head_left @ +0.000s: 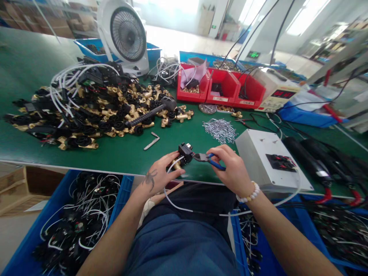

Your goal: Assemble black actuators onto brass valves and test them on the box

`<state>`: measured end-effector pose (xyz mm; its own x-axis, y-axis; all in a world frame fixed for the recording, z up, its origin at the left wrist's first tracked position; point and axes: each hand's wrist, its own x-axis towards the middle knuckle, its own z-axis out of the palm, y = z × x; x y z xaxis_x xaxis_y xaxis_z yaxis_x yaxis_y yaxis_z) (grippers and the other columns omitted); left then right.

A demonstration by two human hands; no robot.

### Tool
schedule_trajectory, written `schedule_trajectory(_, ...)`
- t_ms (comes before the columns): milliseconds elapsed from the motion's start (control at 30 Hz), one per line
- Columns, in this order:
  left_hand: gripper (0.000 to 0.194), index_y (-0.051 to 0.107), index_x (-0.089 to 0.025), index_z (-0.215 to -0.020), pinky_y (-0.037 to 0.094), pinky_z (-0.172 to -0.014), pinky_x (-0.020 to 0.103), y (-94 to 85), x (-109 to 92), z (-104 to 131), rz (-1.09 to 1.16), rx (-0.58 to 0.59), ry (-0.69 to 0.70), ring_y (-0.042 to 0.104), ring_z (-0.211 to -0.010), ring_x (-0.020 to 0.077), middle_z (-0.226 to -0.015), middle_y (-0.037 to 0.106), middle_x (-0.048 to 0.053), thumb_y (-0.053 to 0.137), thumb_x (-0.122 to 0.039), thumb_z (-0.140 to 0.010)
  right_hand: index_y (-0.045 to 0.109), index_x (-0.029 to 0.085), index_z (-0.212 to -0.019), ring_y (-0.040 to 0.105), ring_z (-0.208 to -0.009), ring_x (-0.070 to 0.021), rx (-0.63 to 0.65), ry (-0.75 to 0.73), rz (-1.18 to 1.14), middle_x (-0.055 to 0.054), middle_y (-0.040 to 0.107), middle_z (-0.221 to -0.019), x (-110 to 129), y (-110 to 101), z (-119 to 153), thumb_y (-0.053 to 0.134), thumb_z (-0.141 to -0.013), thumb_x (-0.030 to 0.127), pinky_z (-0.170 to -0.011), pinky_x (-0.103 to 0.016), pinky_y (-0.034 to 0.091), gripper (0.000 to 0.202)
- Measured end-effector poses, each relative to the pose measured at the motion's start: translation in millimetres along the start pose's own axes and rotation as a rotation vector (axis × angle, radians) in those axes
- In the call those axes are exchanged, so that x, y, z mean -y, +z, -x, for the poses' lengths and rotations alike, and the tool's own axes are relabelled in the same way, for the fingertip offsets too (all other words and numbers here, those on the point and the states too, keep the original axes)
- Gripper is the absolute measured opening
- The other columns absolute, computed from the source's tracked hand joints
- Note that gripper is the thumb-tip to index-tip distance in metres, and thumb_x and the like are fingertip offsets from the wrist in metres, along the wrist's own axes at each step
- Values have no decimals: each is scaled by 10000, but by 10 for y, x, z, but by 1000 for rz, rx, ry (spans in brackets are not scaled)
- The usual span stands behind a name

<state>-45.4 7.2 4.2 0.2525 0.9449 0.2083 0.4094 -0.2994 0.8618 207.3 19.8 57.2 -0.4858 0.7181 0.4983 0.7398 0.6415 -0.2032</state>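
Observation:
My left hand (165, 170) is closed around a brass valve with a black actuator (185, 152) on it, near the front edge of the green bench. A white cable (169, 196) runs from this assembly down over my lap. In my right hand (232, 168) are diagonal cutters (214, 160) with blue handles. Their jaw tips touch or nearly touch the right side of the black actuator; what lies between the jaws is too small to make out. Beyond my hands lies a pile of small metal clips (220, 130). A bent hex key (151, 141) rests to the left.
Brass valves and black parts (115, 111) are heaped at left, a hammer (155, 111) on top. Red bins (224, 86), a white fan (126, 34) and a power supply (277, 90) stand behind. At right sits a grey box (258, 153). Blue crates (123, 195) flank my legs.

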Motion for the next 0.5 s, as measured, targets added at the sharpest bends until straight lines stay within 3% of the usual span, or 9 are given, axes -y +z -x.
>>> schedule_trajectory(67,544,650,-187,-1346,486,-1148,452,-3,8,2,3,-3,-2,622,-1323,289,-1425,655,120,729,-420,-861,614,191,-1085,619,-857,-196,-127,-17,-34,-73,636,-955,11,-8,-5,524,-874,72,-759,-286,492,259)
schedule_trajectory(100,542,650,-191,-1347,486,-1148,449,0,16,3,6,-8,0,622,-1322,287,-1426,655,117,728,-420,-861,618,188,-1076,617,-849,-200,-113,-24,-14,-76,635,-944,17,1,0,524,-865,68,-748,-289,490,260)
schedule_trajectory(233,524,667,-197,-1310,528,-1097,444,40,40,-6,9,-59,39,658,-1267,287,-1370,690,123,747,-435,-850,671,171,-1015,598,-754,-212,180,28,90,-82,642,-879,42,66,47,558,-830,75,-664,-299,458,237)
schedule_trajectory(300,553,657,-174,-1303,512,-1109,478,50,-3,-11,-9,-126,59,630,-1297,308,-1394,665,155,753,-469,-846,676,168,-1013,612,-768,-203,168,98,-6,-78,652,-896,69,67,73,558,-846,97,-682,-292,469,217)
schedule_trajectory(400,460,632,-178,-1290,492,-1117,487,-24,-214,46,-17,-401,154,595,-1316,283,-1391,639,151,686,-443,-918,666,179,-1006,612,-755,-172,0,230,-240,-48,652,-879,137,64,121,555,-872,155,-693,-268,478,176)
schedule_trajectory(500,227,670,-241,-1165,597,-860,338,-230,-529,281,128,-791,402,677,-1046,183,-1128,697,44,627,-347,-969,665,186,-969,563,-667,-148,-152,439,-412,-22,640,-811,218,160,185,582,-895,276,-634,-259,451,143)
